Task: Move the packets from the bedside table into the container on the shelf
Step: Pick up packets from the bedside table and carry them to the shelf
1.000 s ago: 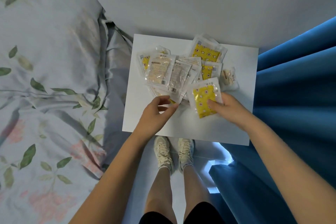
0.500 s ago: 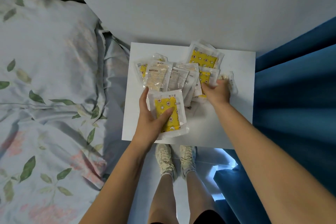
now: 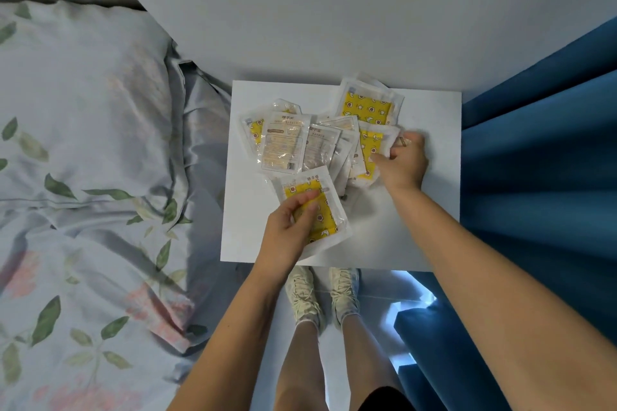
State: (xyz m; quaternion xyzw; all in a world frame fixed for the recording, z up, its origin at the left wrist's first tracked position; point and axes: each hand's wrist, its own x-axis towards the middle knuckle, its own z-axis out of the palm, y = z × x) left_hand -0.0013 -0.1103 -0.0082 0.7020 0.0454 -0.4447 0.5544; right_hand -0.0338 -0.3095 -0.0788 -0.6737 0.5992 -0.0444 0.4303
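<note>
My left hand (image 3: 287, 233) holds one yellow packet (image 3: 315, 210) at the near side of the white bedside table (image 3: 417, 237), thumb across its printed face, fingers curled under it. My right hand (image 3: 405, 162) is at the right edge of the packet pile (image 3: 320, 140); fingers curled onto a second yellow packet (image 3: 372, 147), pinching its right edge. The pile is fanned across the far half of the tabletop, packets overlapping: pale label-side ones to the left, a yellow one (image 3: 367, 107) at the far side next to the white wall (image 3: 334, 10). Container and shelf not in view. Left of the table, touching its side: bed with leaf-print bedding (image 3: 83, 210) and a pillow (image 3: 76, 77). Right of the table: blue curtain (image 3: 541, 160), folds close against the table edge. Below the near edge: my pale shoes (image 3: 324, 297) on the floor.
</note>
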